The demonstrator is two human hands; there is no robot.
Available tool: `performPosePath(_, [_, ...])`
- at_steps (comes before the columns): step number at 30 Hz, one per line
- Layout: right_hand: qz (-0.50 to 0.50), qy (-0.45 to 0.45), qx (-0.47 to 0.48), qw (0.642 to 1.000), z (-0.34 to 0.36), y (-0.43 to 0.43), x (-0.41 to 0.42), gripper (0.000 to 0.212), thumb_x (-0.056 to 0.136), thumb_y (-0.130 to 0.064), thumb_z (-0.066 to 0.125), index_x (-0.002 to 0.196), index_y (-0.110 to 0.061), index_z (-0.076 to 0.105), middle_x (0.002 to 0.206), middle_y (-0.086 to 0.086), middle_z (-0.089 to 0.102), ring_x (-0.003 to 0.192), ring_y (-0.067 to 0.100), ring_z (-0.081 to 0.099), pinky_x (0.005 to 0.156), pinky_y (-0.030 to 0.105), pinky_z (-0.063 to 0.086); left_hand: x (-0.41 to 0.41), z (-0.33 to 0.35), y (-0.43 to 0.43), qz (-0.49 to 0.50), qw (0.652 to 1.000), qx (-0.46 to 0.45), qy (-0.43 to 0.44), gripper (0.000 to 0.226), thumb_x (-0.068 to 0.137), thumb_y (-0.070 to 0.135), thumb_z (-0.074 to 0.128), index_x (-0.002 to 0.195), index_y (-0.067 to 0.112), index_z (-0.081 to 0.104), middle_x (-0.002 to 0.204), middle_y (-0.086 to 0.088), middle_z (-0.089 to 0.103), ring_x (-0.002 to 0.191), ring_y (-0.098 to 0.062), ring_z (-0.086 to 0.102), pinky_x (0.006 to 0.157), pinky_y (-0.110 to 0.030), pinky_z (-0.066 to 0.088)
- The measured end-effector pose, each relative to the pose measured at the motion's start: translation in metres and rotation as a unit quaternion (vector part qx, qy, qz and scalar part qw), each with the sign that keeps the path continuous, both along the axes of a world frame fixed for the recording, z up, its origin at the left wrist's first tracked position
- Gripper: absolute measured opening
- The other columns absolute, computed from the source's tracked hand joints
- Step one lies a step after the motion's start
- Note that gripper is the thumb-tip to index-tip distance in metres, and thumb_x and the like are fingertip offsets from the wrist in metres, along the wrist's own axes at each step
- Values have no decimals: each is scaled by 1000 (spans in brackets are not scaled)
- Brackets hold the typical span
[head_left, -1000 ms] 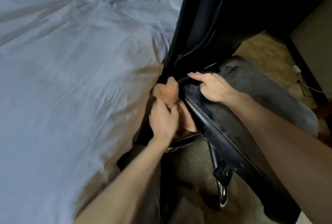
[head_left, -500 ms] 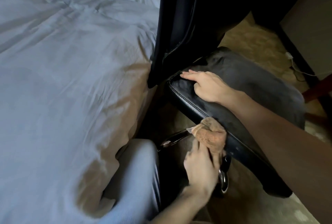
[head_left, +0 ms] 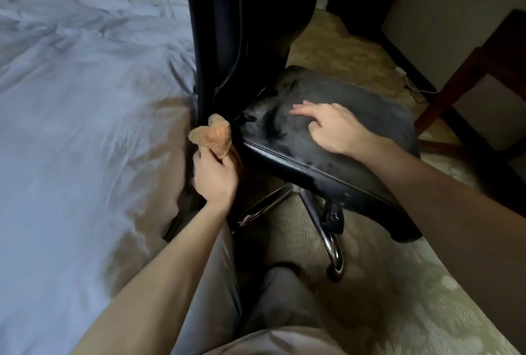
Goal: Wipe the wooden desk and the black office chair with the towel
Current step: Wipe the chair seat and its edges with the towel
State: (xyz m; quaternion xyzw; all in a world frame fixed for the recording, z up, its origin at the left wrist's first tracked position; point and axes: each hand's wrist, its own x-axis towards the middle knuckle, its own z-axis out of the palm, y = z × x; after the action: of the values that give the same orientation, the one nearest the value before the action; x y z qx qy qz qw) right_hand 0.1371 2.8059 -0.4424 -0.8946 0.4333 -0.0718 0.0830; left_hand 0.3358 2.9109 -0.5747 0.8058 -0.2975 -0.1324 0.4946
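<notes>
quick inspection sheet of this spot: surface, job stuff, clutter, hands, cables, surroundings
surface: seat of the black padded office chair; too dim to judge dirt
job's things: crumpled orange-brown towel by the seat's rear corner, at the foot of the backrest; dark reddish wooden leg at far right, maybe the desk, top out of view
clutter: nothing seen
hands: left hand grips the towel; right hand rests on the seat, fingers out
cables: thin white cable on the floor by the wall
surroundings: rumpled white bed sheet at left; patterned carpet; chrome chair base
</notes>
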Motion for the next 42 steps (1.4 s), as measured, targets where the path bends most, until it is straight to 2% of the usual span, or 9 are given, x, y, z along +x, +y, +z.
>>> performPosePath(8, [-50,-6,11,999,-7,34,-55,67,89,2,39,145,-29,58,157,-8,47,153,10,31,122,41,31,-143,-21,38,-129,990,-8,-54,31,96,31,58,108,3,58,114,-20,58,99,-44,63,76,-51,51])
performPosePath(14, [-89,-33,-6,995,-18,73,-80,62,93,-1,39,144,-32,58,157,-9,47,151,10,34,120,40,34,-206,13,64,-388,913,43,-115,34,98,29,54,131,22,53,126,-5,58,116,-33,61,91,-46,50])
performPosePath(17, [-140,-122,-45,982,-18,98,-103,56,91,-2,45,136,-30,66,147,-2,59,110,6,66,95,33,48,-191,16,67,-400,915,40,-20,28,96,27,58,123,23,59,125,-6,67,117,-33,61,91,-39,47])
performPosePath(19, [-192,-215,-81,954,-21,115,-113,49,90,-6,51,131,-26,69,124,3,73,70,11,58,78,29,44,-169,21,67,-377,921,-16,94,30,85,39,67,108,20,66,109,-7,74,106,-32,68,90,-40,53])
performPosePath(24, [-181,-298,-59,935,-54,151,-93,60,93,-51,52,149,-30,48,137,-8,57,123,11,55,106,38,46,-133,50,53,-343,872,-177,302,39,91,37,76,115,7,73,110,-6,78,110,-21,72,102,-45,55])
performPosePath(30, [-231,-338,-79,909,-98,148,-64,93,79,-56,67,159,-32,26,139,3,46,131,22,47,108,40,45,-90,72,22,-537,692,-37,481,94,95,79,21,143,6,57,142,-18,61,134,-30,57,115,-44,43])
performPosePath(32, [-235,-292,-144,916,-111,145,-66,97,75,-50,77,157,-39,26,124,2,47,116,22,54,89,41,55,-81,56,14,-531,688,-3,495,101,90,83,21,136,5,64,138,-21,63,129,-30,61,114,-42,45])
performPosePath(37, [-163,-104,-312,930,-129,142,-73,89,73,-34,84,150,-39,40,118,13,49,98,34,54,75,47,55,-80,-11,8,-328,801,47,498,68,101,68,32,121,15,70,105,-9,78,102,-27,72,97,-41,56])
performPosePath(42, [-175,10,-291,941,-137,131,-59,91,68,-30,87,151,-35,49,112,13,49,93,34,52,73,46,53,-99,-28,3,-305,733,-16,607,86,92,83,26,131,17,66,127,-10,72,121,-24,65,108,-39,48])
